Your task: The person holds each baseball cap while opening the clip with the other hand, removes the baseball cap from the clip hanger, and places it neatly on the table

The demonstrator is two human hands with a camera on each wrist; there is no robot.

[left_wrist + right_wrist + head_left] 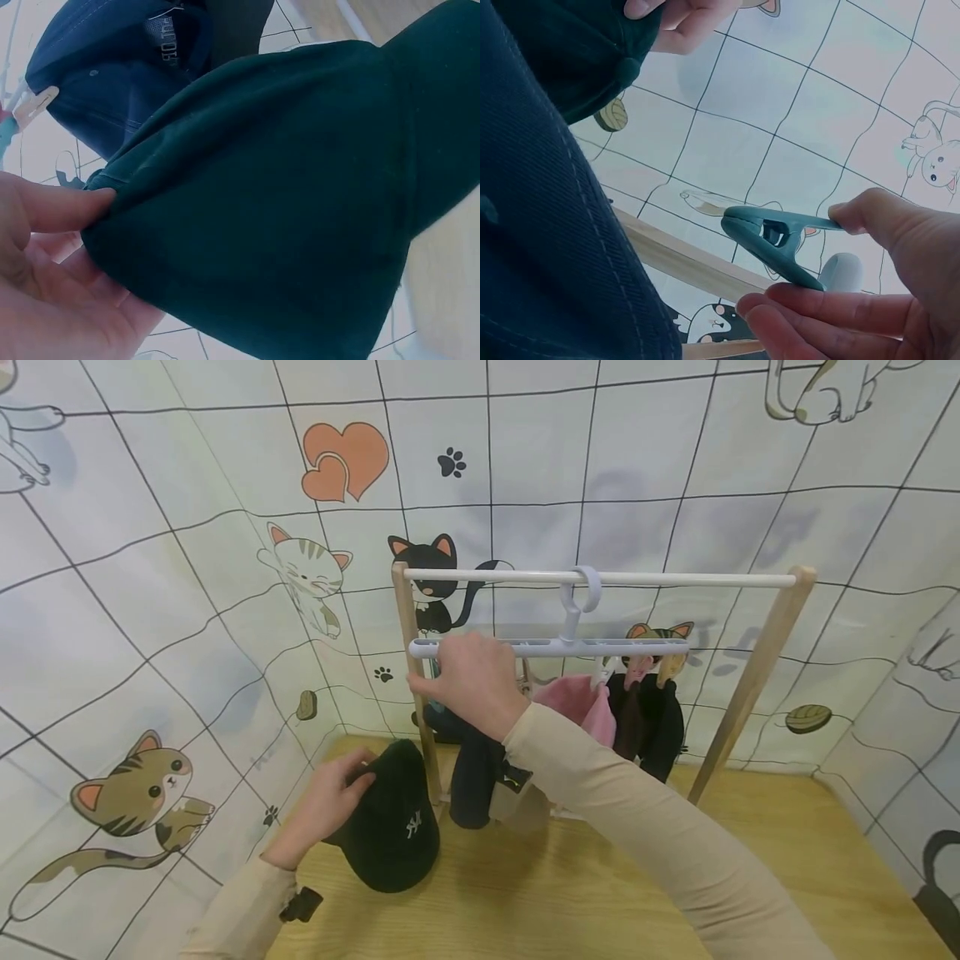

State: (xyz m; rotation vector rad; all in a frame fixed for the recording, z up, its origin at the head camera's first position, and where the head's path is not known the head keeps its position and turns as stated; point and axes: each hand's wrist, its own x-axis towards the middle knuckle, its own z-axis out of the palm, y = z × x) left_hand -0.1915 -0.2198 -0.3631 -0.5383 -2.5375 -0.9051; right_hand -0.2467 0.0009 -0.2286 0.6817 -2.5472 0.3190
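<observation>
My left hand (330,802) pinches the crown of a dark green cap (397,827) with white lettering, its brim away from the fingers in the left wrist view. Up at the left end of a white hanger (615,648), my right hand (480,681) holds a teal clothespin (759,241) between thumb and fingers. The clothespin's tips look together, with nothing between them. Right beside it hangs a navy cap (562,247); a pale clothespin (36,109) grips this cap in the left wrist view. The green cap is apart from the clothespin.
The hanger hooks over the white bar (690,580) of a wooden-post rack (738,702). Pink (577,697), brown (627,722) and black (663,727) caps hang at its right from clothespins. A beige cap (521,810) hangs lower. Below is a wood-look tabletop (600,893); cat-print sheeting surrounds it.
</observation>
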